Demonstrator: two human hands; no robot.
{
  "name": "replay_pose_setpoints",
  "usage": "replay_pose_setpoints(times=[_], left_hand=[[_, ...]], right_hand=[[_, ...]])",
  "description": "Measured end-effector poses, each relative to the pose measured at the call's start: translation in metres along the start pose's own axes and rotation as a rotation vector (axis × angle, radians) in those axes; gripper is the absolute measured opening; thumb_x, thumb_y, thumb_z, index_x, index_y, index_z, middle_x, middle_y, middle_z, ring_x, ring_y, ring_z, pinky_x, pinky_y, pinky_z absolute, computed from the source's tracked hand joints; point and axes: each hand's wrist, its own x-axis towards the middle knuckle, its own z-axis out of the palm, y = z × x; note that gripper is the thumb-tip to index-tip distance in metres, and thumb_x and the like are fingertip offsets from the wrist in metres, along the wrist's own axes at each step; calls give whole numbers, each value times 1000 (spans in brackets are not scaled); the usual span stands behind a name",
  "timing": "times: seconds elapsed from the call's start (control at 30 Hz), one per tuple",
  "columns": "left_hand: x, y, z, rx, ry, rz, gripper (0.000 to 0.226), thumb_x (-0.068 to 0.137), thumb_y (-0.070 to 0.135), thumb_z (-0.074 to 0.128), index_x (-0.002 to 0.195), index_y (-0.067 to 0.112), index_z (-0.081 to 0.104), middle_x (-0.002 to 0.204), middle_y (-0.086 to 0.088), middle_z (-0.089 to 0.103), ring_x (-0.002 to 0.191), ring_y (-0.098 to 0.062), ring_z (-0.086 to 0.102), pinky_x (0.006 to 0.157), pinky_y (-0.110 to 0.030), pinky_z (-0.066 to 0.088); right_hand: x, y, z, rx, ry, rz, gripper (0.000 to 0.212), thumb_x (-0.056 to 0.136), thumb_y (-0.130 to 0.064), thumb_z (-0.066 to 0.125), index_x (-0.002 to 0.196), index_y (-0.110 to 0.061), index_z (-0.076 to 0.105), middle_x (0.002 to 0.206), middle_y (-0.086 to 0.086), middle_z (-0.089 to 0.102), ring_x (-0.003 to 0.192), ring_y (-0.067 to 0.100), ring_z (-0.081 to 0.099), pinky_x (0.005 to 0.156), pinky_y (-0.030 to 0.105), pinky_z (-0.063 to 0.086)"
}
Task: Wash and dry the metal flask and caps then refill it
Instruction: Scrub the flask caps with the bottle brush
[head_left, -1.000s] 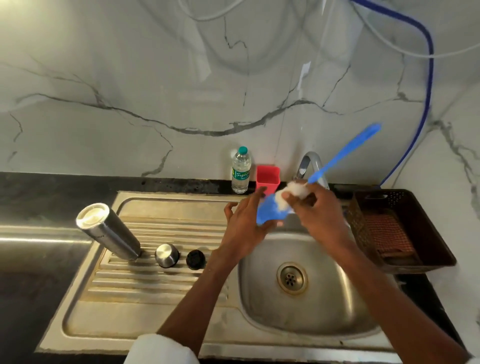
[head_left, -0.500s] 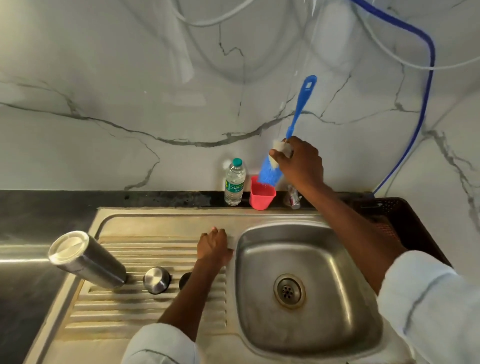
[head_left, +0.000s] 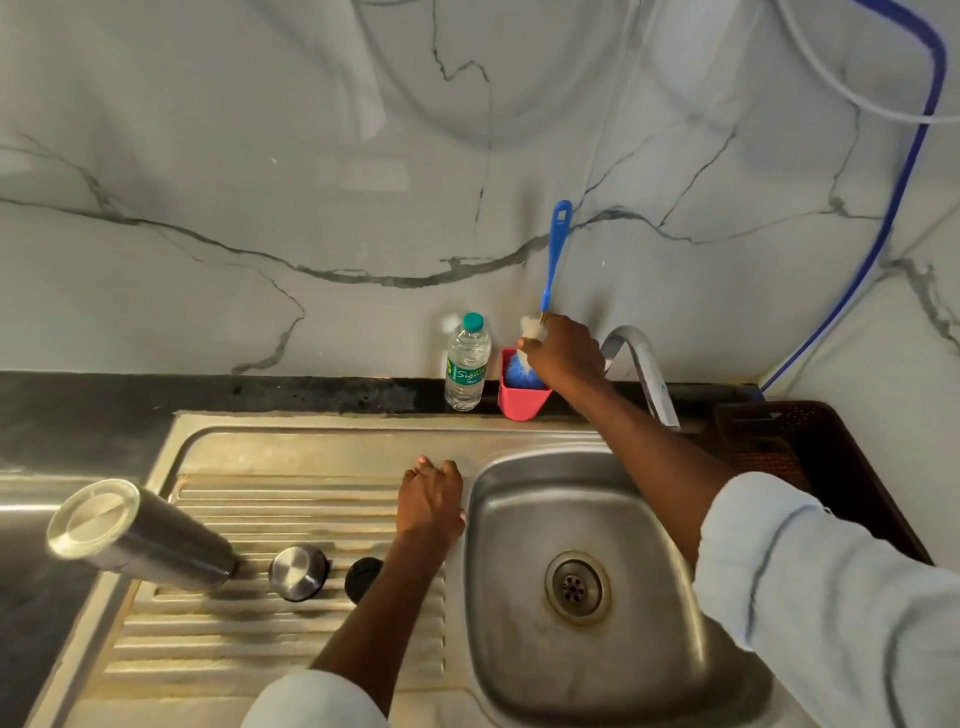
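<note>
Two hands in view. Right hand (head_left: 566, 353) grips blue bottle brush (head_left: 555, 249), bristles inside pink cup (head_left: 522, 400). Left hand (head_left: 430, 501) rests flat, holding nothing, on drainboard (head_left: 249, 649). Metal flask (head_left: 140, 535), steel cap (head_left: 297, 571) and black cap (head_left: 362, 578) stand there in a row.

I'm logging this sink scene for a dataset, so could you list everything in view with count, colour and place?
metal flask: 1, silver, upside down on the draining board, far left
metal cap: 1, silver, draining board, right of the flask
black cap: 1, black, beside the metal cap
water bottle: 1, clear with teal top, back ledge
red holder: 1, red, right of the bottle
bottle brush: 1, blue, head down in the holder
tap: 1, steel, behind the basin
sink: 1, steel
basket: 1, dark brown, right of the sink
hose: 1, blue, on the wall
left hand: rests on the draining board
right hand: grips the brush
</note>
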Motion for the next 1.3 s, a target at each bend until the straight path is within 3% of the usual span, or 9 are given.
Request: replay_pose_setpoints(times=[0.17,0.37,0.63,0.83,1.3], left_hand=[[0,-3,6,-23,15,-2,65,100,37,67,152,10,40,164,-25,37,150,-34,41,122,-40,35],[1,0,5,-14,14,-6,65,101,36,65,154,9,38,163,-23,39,150,-34,41,122,-40,36],[1,-1,6,16,0,-8,62,99,34,67,150,10,41,158,-22,46,146,-34,47,120,-42,40],[1,-3,8,-15,18,-9,62,97,34,70,149,12,44,155,-19,50,141,-32,52,117,-40,44],[2,-7,15,-31,67,15,65,96,38,72,148,11,45,157,-21,48,140,-34,52,117,-41,44]], right_hand=[[4,4,7,52,28,-10,51,94,-51,64,136,-23,56,128,5,66,115,31,63,87,42,51],[-6,16,21,176,146,60,56,88,-53,69,127,-18,51,121,8,66,107,31,66,86,47,56],[-18,30,34,439,229,164,76,82,-54,78,139,-14,48,130,8,62,116,29,62,87,41,53],[-23,32,37,444,199,144,74,80,-54,80,137,-17,49,128,7,62,114,27,62,78,30,44],[-47,36,37,426,165,100,80,77,-40,88,139,-10,47,135,10,56,118,26,61,80,29,44]])
